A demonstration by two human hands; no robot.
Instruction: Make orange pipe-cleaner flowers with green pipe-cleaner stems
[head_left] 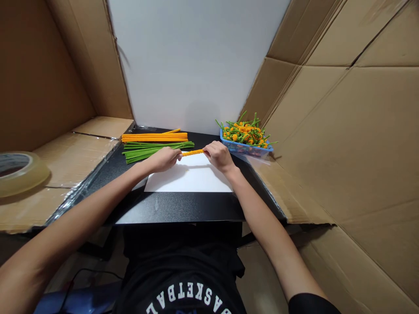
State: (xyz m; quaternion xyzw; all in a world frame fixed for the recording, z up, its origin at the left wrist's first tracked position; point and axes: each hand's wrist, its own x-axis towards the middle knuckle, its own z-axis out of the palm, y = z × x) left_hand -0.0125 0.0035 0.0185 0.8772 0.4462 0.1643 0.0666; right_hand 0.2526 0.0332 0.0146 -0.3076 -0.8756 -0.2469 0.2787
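An orange pipe cleaner [192, 153], coiled or twisted along its length, is stretched between my two hands above a white sheet of paper [193, 181]. My left hand [166, 159] pinches its left end. At the other end, the fingers of my right hand [218, 155] are closed on it. Just beyond my left hand lies a bundle of green pipe cleaners [144, 150], with straight orange pipe cleaners [153, 137] behind them. My fingertips partly hide both ends of the held piece.
A blue basket [248, 149] at the back right holds several orange-and-green pipe-cleaner pieces [245, 133]. Cardboard walls [353, 131] flank the black table [183, 207]. A large roll of clear tape [36, 174] rests on cardboard at far left.
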